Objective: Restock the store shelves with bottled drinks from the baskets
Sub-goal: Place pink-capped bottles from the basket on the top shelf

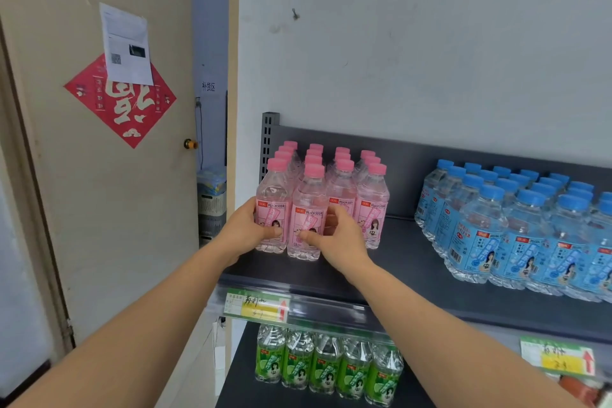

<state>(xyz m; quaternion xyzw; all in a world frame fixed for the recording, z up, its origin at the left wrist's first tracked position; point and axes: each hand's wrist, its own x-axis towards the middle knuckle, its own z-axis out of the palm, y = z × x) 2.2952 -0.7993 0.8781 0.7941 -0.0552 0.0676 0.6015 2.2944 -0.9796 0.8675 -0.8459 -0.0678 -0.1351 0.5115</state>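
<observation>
1. Nearest me, my left forearm [116, 334] and right forearm [447, 325] are reaching up and away toward the top shelf [397, 262].
2. My left hand [246, 228] is wrapping round the leftmost front peach soda bottle [273, 189]. The thumb is lying across the pink label and the fingers are curling behind the bottle's left side.
3. My right hand [337, 238] is gripping the second front peach soda bottle [309, 199], just to the right. The thumb is pressing the lower label and the fingers are curling into the gap beside the third bottle.
4. Both bottles are standing upright on the shelf and touching each other, at the near edge of the pink-capped block at the shelf's left end. The second one is sitting slightly nearer me than its row.
5. I am judging them full and sealed, so fairly heavy for their size. The thin clear walls are likely giving under a squeeze, and the label film is probably slick.
6. I am favouring a hold at the labelled waist rather than the cap, and squeezing gently.
7. The block is packed tight, so I am expecting any sideways nudge to rock the neighbours.
8. Blue-capped water bottles [516, 235] are standing well apart to the right. Green-labelled bottles [324, 361] are filling the shelf below, and stacked baskets [212, 205] are showing beyond the shelf's left end.
</observation>
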